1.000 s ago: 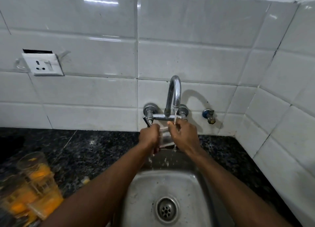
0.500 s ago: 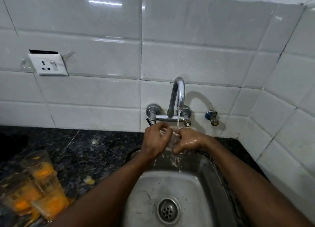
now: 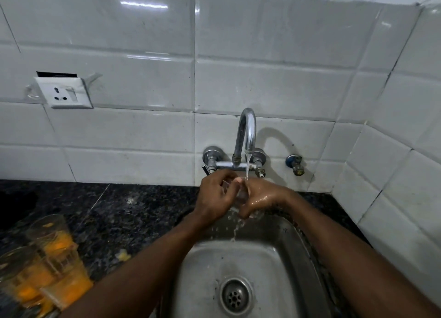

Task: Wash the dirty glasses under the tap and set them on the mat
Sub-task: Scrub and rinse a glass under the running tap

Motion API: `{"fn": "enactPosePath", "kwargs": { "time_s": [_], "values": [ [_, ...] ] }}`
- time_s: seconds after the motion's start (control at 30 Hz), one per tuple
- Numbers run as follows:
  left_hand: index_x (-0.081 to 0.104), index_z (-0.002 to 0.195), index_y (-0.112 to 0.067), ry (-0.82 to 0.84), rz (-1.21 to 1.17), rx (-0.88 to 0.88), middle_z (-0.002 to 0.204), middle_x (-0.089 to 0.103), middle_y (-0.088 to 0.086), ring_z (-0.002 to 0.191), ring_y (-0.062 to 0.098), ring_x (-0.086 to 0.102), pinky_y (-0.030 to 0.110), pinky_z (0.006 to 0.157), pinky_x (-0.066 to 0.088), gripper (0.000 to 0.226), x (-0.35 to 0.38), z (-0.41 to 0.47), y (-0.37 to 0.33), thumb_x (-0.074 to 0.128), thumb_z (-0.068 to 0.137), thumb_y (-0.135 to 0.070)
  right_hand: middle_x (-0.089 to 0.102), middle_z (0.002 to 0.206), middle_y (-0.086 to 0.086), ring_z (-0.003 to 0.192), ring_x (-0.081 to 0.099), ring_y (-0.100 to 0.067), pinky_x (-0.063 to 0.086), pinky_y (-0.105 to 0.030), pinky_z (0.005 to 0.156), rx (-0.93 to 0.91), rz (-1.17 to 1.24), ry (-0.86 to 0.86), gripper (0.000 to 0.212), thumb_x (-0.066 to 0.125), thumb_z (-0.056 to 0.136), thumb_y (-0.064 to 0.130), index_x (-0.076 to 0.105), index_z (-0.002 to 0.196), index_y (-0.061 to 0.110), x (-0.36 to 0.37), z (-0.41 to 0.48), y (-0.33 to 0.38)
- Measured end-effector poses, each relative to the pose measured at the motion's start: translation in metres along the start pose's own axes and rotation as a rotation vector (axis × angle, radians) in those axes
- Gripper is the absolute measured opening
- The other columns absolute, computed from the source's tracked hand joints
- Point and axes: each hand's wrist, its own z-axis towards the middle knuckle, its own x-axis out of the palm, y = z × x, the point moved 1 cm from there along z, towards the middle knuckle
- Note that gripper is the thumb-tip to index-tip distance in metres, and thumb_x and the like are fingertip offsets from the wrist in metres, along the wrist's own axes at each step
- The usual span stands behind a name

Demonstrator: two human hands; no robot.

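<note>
Both hands have turned the small clear glass (image 3: 241,193) under the chrome tap (image 3: 247,131): left hand (image 3: 216,198) and right hand (image 3: 261,198) now clasp it, rinsing underway.

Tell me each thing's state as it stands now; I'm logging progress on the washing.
tap: running, stream falling onto the hands
glass: held between both hands under the stream
left hand: gripping the glass
right hand: wet, on the glass
dirty glasses: waiting on the counter, orange residue inside
sink: wet, drain open
</note>
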Motion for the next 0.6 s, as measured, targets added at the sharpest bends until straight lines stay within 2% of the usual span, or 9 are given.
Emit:
{"fn": "enactPosePath", "kwargs": {
  "time_s": [0.1,0.2,0.27,0.33,0.4,0.47,0.5,0.53,0.6],
  "values": [
    [0.07,0.097,-0.01,0.0,0.043,0.056,0.089,0.069,0.0,0.077,0.006,0.06,0.012,0.069,0.045,0.03,0.0,-0.006,0.003,0.053,0.094,-0.034,0.069,0.104,0.002,0.093,0.067,-0.018,0.056,-0.031,0.08,0.028,-0.011,0.007,0.063,0.084,0.063,0.02,0.059,0.12,0.023,0.003,-0.002,0.004],
    [0.071,0.091,-0.008,-0.042,0.166,-0.429,0.091,0.072,0.008,0.073,0.017,0.057,0.026,0.06,0.038,0.033,0.006,0.01,-0.005,0.047,0.098,-0.03,0.067,0.105,0.0,0.094,0.065,-0.021,0.052,-0.033,0.082,0.037,-0.479,-0.356,0.072,0.083,0.066,0.04,0.051,0.128,0.023,0.024,-0.001,0.014],
    [0.071,0.093,-0.007,-0.047,0.215,-0.7,0.095,0.071,0.012,0.073,0.019,0.055,0.027,0.057,0.035,0.038,0.007,0.018,-0.011,0.044,0.099,-0.032,0.068,0.108,-0.002,0.095,0.065,-0.023,0.052,-0.034,0.082,0.008,-0.629,-0.539,0.075,0.08,0.069,0.047,0.045,0.132,0.023,0.035,0.004,0.014],
    [0.071,0.099,-0.01,-0.004,0.202,-0.658,0.096,0.071,0.008,0.069,0.013,0.055,0.021,0.051,0.035,0.035,0.008,0.021,-0.011,0.045,0.1,-0.034,0.069,0.109,0.0,0.094,0.066,-0.022,0.055,-0.036,0.083,-0.035,-0.534,-0.531,0.079,0.081,0.066,0.047,0.045,0.133,0.025,0.033,0.006,0.011],
    [0.07,0.106,-0.012,-0.014,0.154,-0.356,0.096,0.07,0.001,0.072,0.009,0.059,0.014,0.057,0.039,0.029,-0.002,0.013,-0.015,0.053,0.099,-0.035,0.068,0.107,0.003,0.094,0.065,-0.019,0.054,-0.032,0.081,-0.043,-0.313,-0.344,0.072,0.084,0.064,0.036,0.053,0.128,0.026,0.015,0.003,0.008],
    [0.071,0.102,-0.011,-0.009,0.148,-0.012,0.094,0.069,0.001,0.079,0.012,0.062,0.019,0.068,0.046,0.025,-0.005,0.005,-0.01,0.06,0.094,-0.032,0.069,0.1,0.005,0.093,0.065,-0.016,0.053,-0.026,0.078,-0.022,-0.053,-0.113,0.054,0.086,0.064,0.023,0.062,0.111,0.029,0.004,-0.003,0.005],
    [0.071,0.098,-0.011,0.005,0.167,0.048,0.092,0.07,0.003,0.08,0.014,0.063,0.023,0.07,0.048,0.024,-0.003,0.006,-0.006,0.06,0.093,-0.031,0.069,0.099,0.005,0.093,0.066,-0.016,0.054,-0.027,0.079,0.005,0.019,-0.049,0.049,0.086,0.063,0.021,0.062,0.105,0.03,0.005,-0.005,0.005],
    [0.072,0.093,-0.01,0.026,0.195,0.001,0.089,0.071,0.005,0.078,0.016,0.064,0.026,0.069,0.048,0.024,0.002,0.008,-0.004,0.057,0.094,-0.029,0.07,0.098,0.004,0.092,0.067,-0.017,0.055,-0.031,0.083,0.053,-0.001,-0.068,0.049,0.086,0.062,0.026,0.062,0.104,0.031,0.008,-0.004,0.006],
    [0.069,0.079,-0.011,0.046,0.29,-0.278,0.086,0.072,0.011,0.073,0.022,0.063,0.026,0.066,0.043,0.032,0.009,0.016,-0.005,0.049,0.096,-0.029,0.07,0.099,0.004,0.091,0.067,-0.017,0.053,-0.039,0.09,0.111,-0.347,-0.291,0.062,0.081,0.059,0.048,0.059,0.115,0.032,0.019,-0.004,0.013]
  ]
}}
